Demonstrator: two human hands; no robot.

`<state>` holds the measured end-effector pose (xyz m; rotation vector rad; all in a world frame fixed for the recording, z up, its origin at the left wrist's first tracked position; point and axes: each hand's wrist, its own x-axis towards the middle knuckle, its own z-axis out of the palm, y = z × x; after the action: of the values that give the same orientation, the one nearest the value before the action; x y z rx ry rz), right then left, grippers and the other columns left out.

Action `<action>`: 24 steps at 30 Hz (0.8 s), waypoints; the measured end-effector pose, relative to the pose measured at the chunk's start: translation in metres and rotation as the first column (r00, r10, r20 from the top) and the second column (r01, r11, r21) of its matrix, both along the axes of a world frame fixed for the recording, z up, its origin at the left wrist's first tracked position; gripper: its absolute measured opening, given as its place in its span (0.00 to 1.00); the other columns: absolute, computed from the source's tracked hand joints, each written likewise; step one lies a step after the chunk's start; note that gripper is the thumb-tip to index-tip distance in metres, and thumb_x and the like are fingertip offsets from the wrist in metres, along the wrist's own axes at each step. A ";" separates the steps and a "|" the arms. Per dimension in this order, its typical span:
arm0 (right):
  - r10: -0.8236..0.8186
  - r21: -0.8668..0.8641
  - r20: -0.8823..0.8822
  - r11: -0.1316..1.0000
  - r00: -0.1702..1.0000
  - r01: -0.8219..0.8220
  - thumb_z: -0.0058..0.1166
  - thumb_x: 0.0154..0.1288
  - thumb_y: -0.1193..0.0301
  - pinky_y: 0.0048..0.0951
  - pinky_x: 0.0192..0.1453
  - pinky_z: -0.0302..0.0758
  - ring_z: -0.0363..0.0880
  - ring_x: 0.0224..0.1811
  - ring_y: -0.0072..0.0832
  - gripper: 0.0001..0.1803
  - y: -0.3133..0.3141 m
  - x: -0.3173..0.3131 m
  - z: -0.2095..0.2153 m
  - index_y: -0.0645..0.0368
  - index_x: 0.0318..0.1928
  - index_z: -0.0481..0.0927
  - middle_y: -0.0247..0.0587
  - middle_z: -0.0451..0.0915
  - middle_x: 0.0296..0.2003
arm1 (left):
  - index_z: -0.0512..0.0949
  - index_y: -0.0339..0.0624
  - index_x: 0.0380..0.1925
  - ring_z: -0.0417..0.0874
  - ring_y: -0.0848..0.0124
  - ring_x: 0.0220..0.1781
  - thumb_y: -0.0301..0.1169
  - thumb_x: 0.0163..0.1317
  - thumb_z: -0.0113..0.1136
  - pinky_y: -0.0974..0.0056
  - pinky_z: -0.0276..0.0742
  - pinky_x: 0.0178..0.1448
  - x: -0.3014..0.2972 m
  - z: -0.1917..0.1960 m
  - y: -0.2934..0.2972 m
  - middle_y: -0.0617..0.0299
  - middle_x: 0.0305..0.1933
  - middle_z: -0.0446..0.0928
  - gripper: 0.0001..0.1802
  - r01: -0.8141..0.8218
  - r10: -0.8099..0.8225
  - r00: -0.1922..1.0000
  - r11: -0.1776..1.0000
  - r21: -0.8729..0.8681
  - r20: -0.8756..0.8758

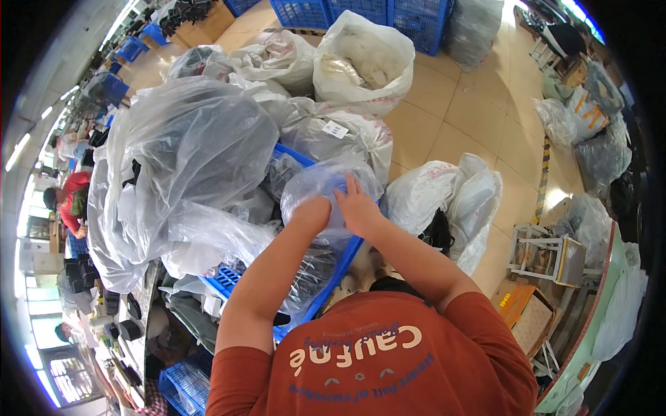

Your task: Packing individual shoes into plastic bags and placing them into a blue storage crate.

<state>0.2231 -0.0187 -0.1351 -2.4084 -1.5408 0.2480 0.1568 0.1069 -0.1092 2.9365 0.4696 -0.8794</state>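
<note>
A clear plastic bag [305, 186] bulges up at the side of a blue plastic crate [343, 269]. My left hand [311, 213] is closed on the near edge of this bag, its fingertips turned under and partly hidden. Beside it, my right hand [356, 208] lies against the bag with its fingers stretched out. More clear bags with dark contents [312, 281] fill the crate below my forearms. What the bag under my hands contains cannot be made out.
A big heap of clear plastic bags [201, 132] rises to the left. White woven sacks [364, 62] stand ahead, another sack [430, 194] at right. Blue crates [416, 21] are stacked at the back. A small stool [548, 256] stands right. A person in red [73, 201] is far left.
</note>
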 end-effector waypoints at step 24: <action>0.094 0.160 -0.552 0.987 0.828 -0.005 0.51 0.49 0.70 0.39 0.43 0.71 0.75 0.40 0.45 0.10 0.018 0.008 -0.020 0.57 0.35 0.78 0.48 0.78 0.33 | 0.73 0.33 0.36 0.77 0.68 0.39 0.18 0.53 0.53 0.67 0.74 0.44 -0.061 0.017 0.031 0.58 0.36 0.75 0.09 -0.141 0.829 0.553 -0.009 -0.990 -0.086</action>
<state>0.2307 -0.0008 -0.1553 -1.9302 -1.2869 0.7461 0.0958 0.1380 -0.0924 1.3658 0.6108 0.0093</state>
